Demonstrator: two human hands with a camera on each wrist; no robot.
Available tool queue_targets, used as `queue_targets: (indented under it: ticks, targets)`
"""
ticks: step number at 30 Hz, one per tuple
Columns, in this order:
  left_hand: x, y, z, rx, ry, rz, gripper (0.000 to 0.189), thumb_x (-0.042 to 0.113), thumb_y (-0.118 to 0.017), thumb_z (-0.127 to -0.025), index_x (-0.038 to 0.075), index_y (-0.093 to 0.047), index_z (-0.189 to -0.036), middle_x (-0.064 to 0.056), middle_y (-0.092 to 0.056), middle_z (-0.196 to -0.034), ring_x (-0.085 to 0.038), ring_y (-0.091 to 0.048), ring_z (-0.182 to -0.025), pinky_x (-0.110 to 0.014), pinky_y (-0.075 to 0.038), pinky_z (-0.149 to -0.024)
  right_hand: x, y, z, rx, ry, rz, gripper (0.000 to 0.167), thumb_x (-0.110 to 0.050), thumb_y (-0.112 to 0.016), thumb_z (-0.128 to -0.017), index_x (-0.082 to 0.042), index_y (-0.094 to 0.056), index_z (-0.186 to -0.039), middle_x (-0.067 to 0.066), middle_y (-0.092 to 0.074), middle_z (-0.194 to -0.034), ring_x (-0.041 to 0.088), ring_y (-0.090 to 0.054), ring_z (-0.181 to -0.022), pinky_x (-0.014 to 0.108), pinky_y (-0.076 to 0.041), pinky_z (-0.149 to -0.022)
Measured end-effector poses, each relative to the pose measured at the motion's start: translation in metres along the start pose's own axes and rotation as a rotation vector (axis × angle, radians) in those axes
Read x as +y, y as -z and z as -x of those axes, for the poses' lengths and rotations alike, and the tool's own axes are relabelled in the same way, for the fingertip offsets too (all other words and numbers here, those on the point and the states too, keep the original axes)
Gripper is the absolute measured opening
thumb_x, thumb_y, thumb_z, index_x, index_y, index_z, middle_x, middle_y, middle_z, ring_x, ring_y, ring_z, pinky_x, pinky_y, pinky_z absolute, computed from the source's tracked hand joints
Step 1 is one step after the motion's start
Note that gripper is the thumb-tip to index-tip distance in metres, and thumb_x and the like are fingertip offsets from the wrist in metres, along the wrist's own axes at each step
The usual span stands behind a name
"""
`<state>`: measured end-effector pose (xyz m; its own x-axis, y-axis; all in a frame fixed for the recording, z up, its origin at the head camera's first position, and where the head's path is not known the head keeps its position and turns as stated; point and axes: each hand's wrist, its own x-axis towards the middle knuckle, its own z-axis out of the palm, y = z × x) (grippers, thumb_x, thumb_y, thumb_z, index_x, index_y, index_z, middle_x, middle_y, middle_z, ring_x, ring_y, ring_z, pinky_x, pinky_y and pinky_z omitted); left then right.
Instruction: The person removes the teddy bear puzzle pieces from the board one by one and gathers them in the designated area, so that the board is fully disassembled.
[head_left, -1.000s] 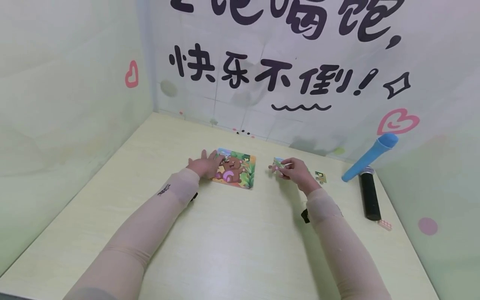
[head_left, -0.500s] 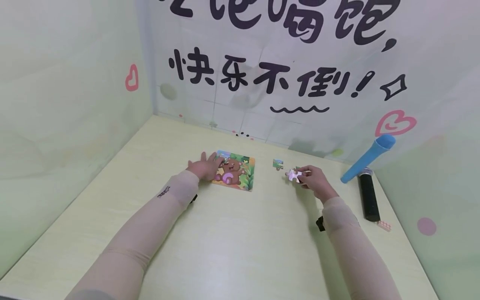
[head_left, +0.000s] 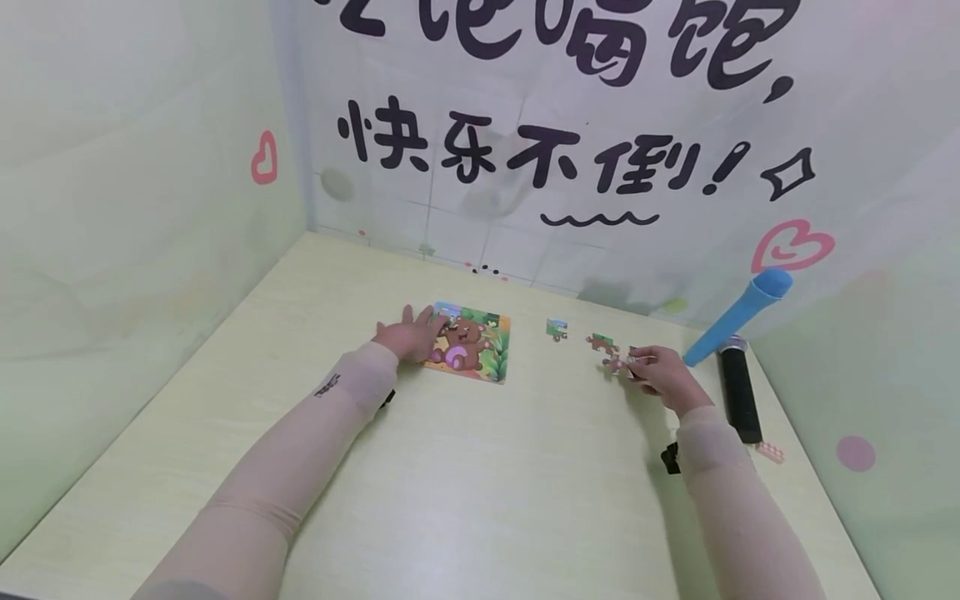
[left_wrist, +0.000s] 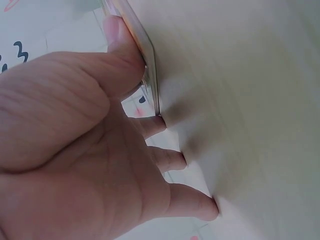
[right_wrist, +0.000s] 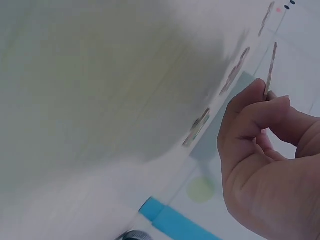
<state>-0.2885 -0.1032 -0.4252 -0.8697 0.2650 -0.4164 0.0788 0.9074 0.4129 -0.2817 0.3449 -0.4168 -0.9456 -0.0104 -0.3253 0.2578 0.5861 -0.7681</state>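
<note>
The right hand (head_left: 663,377) pinches a puzzle piece (head_left: 613,365) just ahead of it; thin, probably light, stiff and easily creased, best held by its edges. Well to its left, the left hand (head_left: 408,335), spread, touches the bear puzzle (head_left: 476,343).

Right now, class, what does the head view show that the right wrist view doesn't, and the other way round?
Head only: left hand, bear puzzle, pink brick.
Right wrist only: the held piece edge-on, clear of the table.
Both: right hand, that piece, loose pieces, blue tube, mic and table, though the right wrist catches just part of the tube and mic.
</note>
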Motion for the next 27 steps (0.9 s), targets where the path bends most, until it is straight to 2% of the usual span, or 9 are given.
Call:
queue_targets:
  ticks: [6,19,27]
  targets:
    - [0.000,0.001,0.002,0.000,-0.002,0.004,0.064,0.013,-0.035,-0.107,0.026,-0.010,-0.165,-0.006,0.008,-0.171,-0.042,0.015,-0.152,-0.078,0.003,-0.111,0.013,0.011,0.002,0.054,-0.025,0.004,0.044,-0.010,-0.055,-0.105,0.017,-0.046,-0.138,0.006,-0.064,-0.103,0.005,-0.060,-0.079,0.025,-0.056,-0.071]
    - [0.002,0.000,0.004,0.005,-0.005,-0.002,0.066,0.012,-0.039,-0.107,0.025,-0.012,-0.165,-0.008,0.006,-0.171,-0.043,0.014,-0.152,-0.079,0.002,-0.111,0.031,0.021,0.002,0.094,-0.047,0.017,0.035,-0.003,-0.056,-0.103,0.020,-0.049,-0.128,0.010,-0.062,-0.100,0.005,-0.060,-0.077,0.022,-0.056,-0.069]
    - [0.000,-0.001,0.000,0.007,-0.001,0.000,0.063,0.014,-0.034,-0.108,0.026,-0.011,-0.165,-0.007,0.007,-0.171,-0.042,0.014,-0.152,-0.078,0.002,-0.111,0.033,0.024,0.003,0.057,-0.044,0.018,0.031,-0.001,-0.058,-0.101,0.021,-0.052,-0.123,0.003,-0.065,-0.086,0.005,-0.061,-0.072,0.022,-0.057,-0.066]
